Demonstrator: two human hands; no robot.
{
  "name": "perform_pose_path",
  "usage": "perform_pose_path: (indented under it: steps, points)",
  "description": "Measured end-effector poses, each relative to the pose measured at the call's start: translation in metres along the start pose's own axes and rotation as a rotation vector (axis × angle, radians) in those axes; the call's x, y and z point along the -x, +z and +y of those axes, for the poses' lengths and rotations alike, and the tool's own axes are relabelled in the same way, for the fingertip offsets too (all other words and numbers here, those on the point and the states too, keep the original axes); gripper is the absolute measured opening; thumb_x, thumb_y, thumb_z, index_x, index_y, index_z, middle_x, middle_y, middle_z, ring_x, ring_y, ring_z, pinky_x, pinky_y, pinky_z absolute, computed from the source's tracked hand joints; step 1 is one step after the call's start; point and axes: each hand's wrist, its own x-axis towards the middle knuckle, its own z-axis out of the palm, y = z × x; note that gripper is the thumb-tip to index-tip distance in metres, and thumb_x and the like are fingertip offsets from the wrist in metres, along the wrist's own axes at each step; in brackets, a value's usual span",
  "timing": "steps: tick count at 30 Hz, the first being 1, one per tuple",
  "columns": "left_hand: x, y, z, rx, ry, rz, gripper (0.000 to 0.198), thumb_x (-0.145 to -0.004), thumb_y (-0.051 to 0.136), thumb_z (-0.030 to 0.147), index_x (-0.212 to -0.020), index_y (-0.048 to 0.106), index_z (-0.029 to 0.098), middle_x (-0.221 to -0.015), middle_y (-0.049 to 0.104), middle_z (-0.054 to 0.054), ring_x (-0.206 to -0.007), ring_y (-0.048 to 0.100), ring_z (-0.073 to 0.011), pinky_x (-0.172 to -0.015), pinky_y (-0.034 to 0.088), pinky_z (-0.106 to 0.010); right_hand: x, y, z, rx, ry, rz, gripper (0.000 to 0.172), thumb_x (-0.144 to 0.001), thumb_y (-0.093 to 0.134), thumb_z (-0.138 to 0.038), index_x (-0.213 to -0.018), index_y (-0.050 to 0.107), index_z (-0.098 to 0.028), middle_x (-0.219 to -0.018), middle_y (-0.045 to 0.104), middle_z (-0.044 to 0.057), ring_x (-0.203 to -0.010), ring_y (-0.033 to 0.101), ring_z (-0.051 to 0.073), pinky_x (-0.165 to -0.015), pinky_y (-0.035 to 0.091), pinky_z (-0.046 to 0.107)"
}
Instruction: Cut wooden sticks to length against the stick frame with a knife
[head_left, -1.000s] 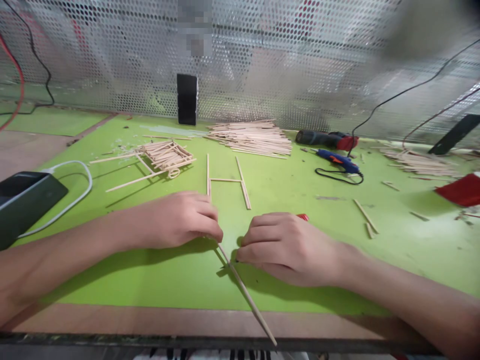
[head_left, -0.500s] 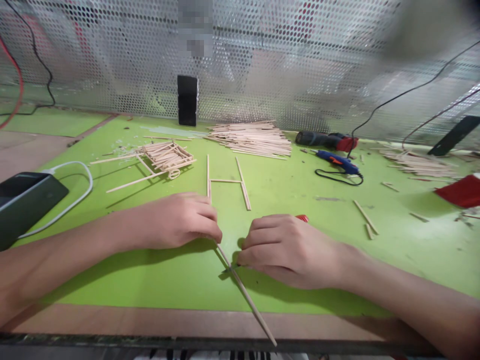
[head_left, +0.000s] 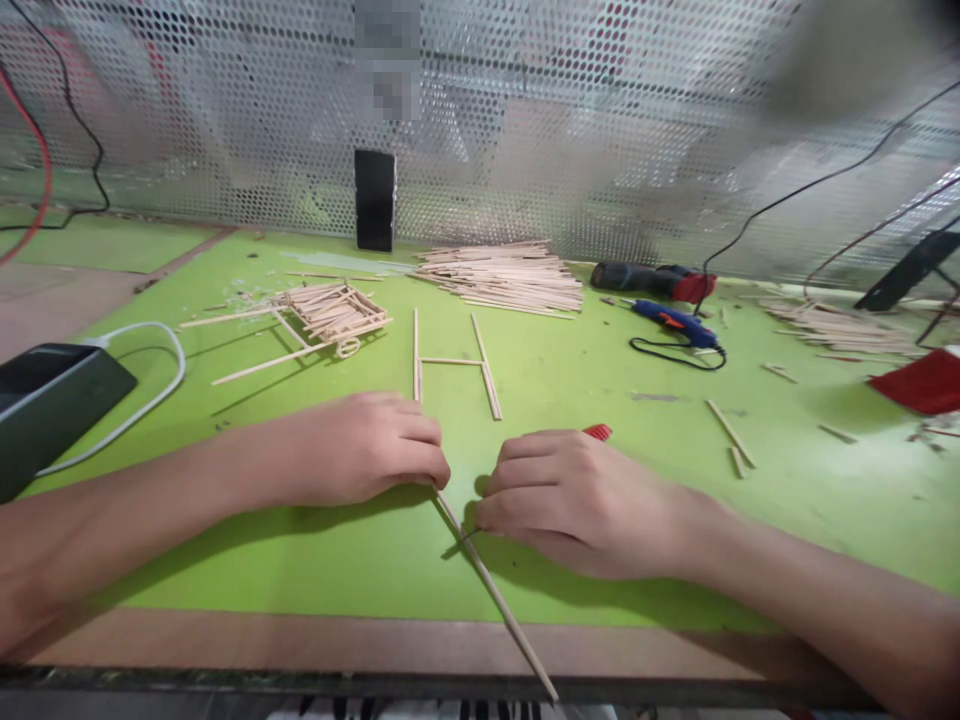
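A thin wooden stick [head_left: 499, 595] slants from under the fingers of my left hand [head_left: 375, 450] out over the table's front edge. The fingertips are closed on its upper end. My right hand [head_left: 577, 505] is closed round a red-handled knife [head_left: 598, 432], mostly hidden in the palm. Its thin dark blade pokes out by the thumb and lies against the stick. Just beyond both hands, an H-shaped frame of sticks [head_left: 450, 361] rests on the green table, its near left leg partly behind my left hand.
A small stick-built cart [head_left: 330, 315] stands at the left, beside a dark box [head_left: 64, 400] with a white cable. Behind lie a stick pile [head_left: 510, 278] and an upright phone [head_left: 374, 200]. A blue glue gun [head_left: 671, 322] and cut pieces [head_left: 731, 433] are at the right.
My left hand has shifted slightly right and down, and the stick has moved with it. The right hand has barely moved, the blade still at the stick.
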Motion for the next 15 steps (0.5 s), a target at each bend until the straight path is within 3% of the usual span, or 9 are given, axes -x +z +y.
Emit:
perform_pose_path:
  steps: [10, 15]
  points:
    - [0.0002, 0.0023, -0.0002, 0.019, -0.005, 0.048, 0.025, -0.112, 0.053, 0.024, -0.101, 0.076, 0.020, -0.097, 0.075, -0.005, -0.085, 0.063, -0.0182, -0.079, 0.044, -0.033, -0.0002, 0.0010, -0.0004, -0.012, 0.015, 0.005, 0.024, -0.111, 0.049, -0.013, -0.110, 0.073, -0.014, -0.086, 0.071, 0.005, -0.076, 0.058, 0.018, -0.071, 0.048, 0.032]
    - [0.0019, 0.0027, -0.0038, 0.256, -0.093, 0.038, 0.021, -0.108, 0.062, 0.024, -0.103, 0.083, 0.023, -0.096, 0.074, -0.006, -0.087, 0.066, -0.0160, -0.079, 0.047, -0.027, 0.0007, 0.0016, -0.0003, -0.019, 0.023, -0.006, 0.026, -0.112, 0.047, -0.014, -0.112, 0.072, -0.015, -0.089, 0.073, 0.006, -0.078, 0.060, 0.018, -0.073, 0.049, 0.032]
